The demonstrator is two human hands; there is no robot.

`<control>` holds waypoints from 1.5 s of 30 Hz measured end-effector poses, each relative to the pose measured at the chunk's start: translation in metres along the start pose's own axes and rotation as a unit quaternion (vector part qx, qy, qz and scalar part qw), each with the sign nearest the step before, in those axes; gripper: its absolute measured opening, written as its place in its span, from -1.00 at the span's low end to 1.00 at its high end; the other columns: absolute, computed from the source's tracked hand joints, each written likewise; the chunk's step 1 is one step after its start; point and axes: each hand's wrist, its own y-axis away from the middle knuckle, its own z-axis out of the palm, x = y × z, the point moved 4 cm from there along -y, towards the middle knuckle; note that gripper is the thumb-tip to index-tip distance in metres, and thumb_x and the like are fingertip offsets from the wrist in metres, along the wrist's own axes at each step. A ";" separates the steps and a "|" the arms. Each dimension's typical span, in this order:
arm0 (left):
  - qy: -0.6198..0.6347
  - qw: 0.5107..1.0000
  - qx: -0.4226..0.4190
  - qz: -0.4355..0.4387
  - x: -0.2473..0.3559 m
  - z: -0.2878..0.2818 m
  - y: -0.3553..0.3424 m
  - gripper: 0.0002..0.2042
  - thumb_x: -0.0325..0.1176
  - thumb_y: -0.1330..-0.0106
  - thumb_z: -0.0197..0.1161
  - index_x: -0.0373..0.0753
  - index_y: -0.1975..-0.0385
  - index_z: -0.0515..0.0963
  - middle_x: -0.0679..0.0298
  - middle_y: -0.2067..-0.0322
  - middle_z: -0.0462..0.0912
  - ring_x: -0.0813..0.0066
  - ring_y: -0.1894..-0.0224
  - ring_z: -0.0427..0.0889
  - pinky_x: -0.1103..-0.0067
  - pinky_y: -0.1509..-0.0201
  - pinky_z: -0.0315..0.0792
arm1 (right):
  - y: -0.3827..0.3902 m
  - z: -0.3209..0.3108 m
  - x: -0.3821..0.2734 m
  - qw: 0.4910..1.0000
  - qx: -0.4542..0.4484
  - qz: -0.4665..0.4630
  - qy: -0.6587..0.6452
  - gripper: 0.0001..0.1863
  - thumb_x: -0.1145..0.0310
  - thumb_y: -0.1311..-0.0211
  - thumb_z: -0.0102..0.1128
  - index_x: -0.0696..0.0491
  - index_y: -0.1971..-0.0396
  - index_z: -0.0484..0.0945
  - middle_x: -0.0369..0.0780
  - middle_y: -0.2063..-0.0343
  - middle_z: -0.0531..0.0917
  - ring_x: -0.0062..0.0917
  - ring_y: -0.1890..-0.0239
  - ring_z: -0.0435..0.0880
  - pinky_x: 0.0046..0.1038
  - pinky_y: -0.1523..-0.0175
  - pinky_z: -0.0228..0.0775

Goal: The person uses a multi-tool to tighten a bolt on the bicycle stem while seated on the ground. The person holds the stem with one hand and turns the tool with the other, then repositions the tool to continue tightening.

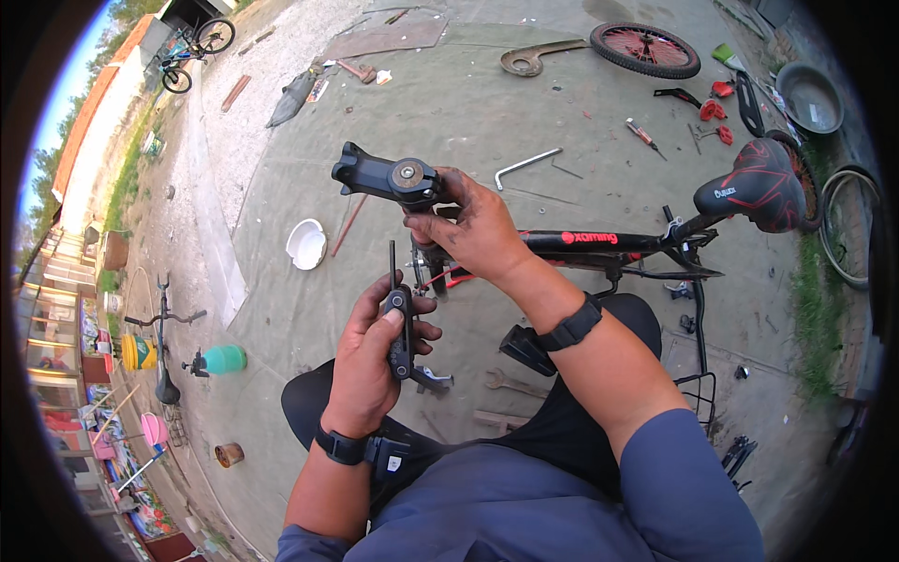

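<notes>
My right hand point(473, 225) grips a black handlebar stem point(375, 176) with a rusty top cap, held at the front end of a black and red bicycle frame point(571, 240). Lower and to the left, my left hand point(379, 342) holds a black folding multi-tool point(401, 332) with a long hex key pointing up. A red and black saddle point(749, 187) is on the frame's seat post at the right. Beyond my hands, a silver L-shaped key point(524, 166) and a white dish point(306, 244) lie on the green mat point(318, 150).
A detached wheel point(644, 49), red pedals point(714, 110), a screwdriver point(644, 139) and a grey basin point(807, 96) lie back right. Another bicycle point(192, 51) stands back left; a teal sprayer point(221, 360) and handlebars point(164, 318) are at left. An open wrench point(510, 382) lies between my legs.
</notes>
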 end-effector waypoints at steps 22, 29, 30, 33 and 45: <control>-0.209 0.965 0.006 0.156 -0.018 0.008 -0.033 -0.36 -0.63 -0.31 0.37 -0.39 -0.38 0.28 0.16 -0.16 0.46 0.45 -0.23 0.52 0.48 -0.35 0.43 | 0.006 -0.009 -0.020 0.990 -0.062 0.110 0.057 -0.58 0.35 -0.29 0.42 0.17 -0.09 0.57 -0.22 0.26 0.75 -0.64 0.38 0.68 -0.50 0.23 0.54; -0.130 0.975 0.021 0.178 -0.024 0.029 -0.047 -0.37 -0.63 -0.33 0.36 -0.41 -0.38 0.25 0.09 -0.21 0.49 0.42 -0.19 0.58 0.54 -0.17 0.60 | 0.013 -0.013 -0.023 0.981 -0.107 0.137 -0.087 -0.56 0.48 -0.45 0.22 0.25 -0.27 0.45 -0.23 0.06 0.70 -0.65 0.06 0.64 -0.49 -0.11 0.53; -0.143 0.971 0.030 0.189 -0.023 0.031 -0.049 -0.37 -0.63 -0.32 0.37 -0.41 -0.37 0.25 0.09 -0.20 0.50 0.42 -0.18 0.59 0.53 -0.17 0.60 | 0.013 -0.014 -0.022 0.976 -0.115 0.140 -0.118 -0.55 0.47 -0.45 0.21 0.25 -0.28 0.44 -0.23 0.04 0.69 -0.64 0.03 0.64 -0.48 -0.14 0.51; -0.183 0.956 0.058 0.221 -0.022 0.038 -0.055 -0.37 -0.59 -0.30 0.40 -0.41 -0.33 0.26 0.07 -0.17 0.55 0.41 -0.15 0.62 0.51 -0.17 0.59 | 0.014 -0.018 -0.022 0.981 -0.151 0.087 -0.087 -0.55 0.44 -0.47 0.18 0.24 -0.29 0.45 -0.23 -0.01 0.68 -0.62 0.00 0.62 -0.46 -0.19 0.48; -0.349 0.886 0.125 0.277 -0.018 0.041 -0.059 -0.33 -0.38 -0.19 0.56 -0.38 -0.22 0.32 0.08 -0.02 0.65 0.30 0.00 0.71 0.45 -0.11 0.58 | 0.019 -0.013 -0.029 0.994 -0.082 0.068 0.026 -0.75 0.43 -0.48 0.15 0.17 -0.05 0.64 -0.19 0.27 0.77 -0.64 0.24 0.68 -0.44 0.05 0.56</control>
